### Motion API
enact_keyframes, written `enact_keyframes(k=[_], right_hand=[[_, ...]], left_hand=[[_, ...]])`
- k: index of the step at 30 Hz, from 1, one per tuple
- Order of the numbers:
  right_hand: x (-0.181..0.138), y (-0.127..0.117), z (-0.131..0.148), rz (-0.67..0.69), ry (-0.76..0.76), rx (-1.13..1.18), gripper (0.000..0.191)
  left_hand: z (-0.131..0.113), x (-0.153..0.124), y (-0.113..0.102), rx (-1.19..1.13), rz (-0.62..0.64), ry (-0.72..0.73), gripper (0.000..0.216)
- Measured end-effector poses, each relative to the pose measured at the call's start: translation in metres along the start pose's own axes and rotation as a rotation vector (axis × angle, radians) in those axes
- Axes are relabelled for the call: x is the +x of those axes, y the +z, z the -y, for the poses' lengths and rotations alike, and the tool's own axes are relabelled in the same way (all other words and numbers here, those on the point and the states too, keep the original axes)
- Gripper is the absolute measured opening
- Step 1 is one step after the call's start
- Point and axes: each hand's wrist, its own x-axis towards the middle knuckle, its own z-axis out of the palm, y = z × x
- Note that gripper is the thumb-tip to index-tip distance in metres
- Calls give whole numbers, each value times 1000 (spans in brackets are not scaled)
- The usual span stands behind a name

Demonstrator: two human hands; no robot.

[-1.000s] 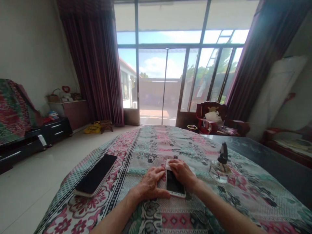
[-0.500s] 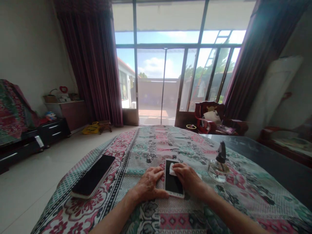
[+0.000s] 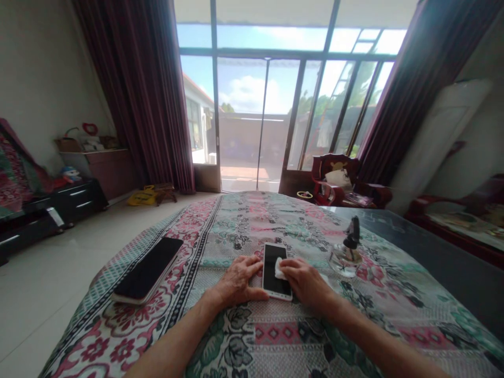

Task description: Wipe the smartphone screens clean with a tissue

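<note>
A white-framed smartphone (image 3: 271, 265) with a dark screen lies flat on the patterned tablecloth in front of me. My left hand (image 3: 240, 281) holds it at its left side, fingertips at the long edge and thumb by the lower left corner. From the right, my right hand (image 3: 301, 278) pinches a wad of white tissue (image 3: 279, 269) and presses it on the screen. A clear spray bottle (image 3: 346, 260) with a black trigger head stands upright to the right of my right hand. Further left lies a larger dark-screened device (image 3: 149, 270), apart from both hands.
The floral tablecloth (image 3: 271, 362) covers the rounded table. At its right is a dark flat surface (image 3: 441, 262). Beyond the table stand a red wooden chair (image 3: 334, 178) and glass doors (image 3: 240, 131). A yellow bag (image 3: 142, 196) and a small stool (image 3: 165, 193) are on the floor.
My view has tilted down a little, so everything sits slightly differently in the picture. The tissue in my right hand has moved slightly down the screen. My left hand stays at the smartphone's edge.
</note>
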Motion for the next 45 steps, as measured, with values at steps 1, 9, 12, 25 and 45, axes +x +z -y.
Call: enact_keyframes(k=[1,9,12,25,45], right_hand=[[-7,0,4,6,-9,7,30],[-12,-7,5,41,8,-15,30],[9,-9,-9,55,56,-63,28],[39,10,-3,32,-34,-37,29],[22,7,12,40,-118,48,28]], left_hand=[[1,0,1,2,1,2,77],[-1,0,-1,-6,30,-21,79],[-1,0,-2,-8,48,-26,77],[3,-2,-2,-10,48,20,68],[-3,-1,-4,-15,26,-13,65]])
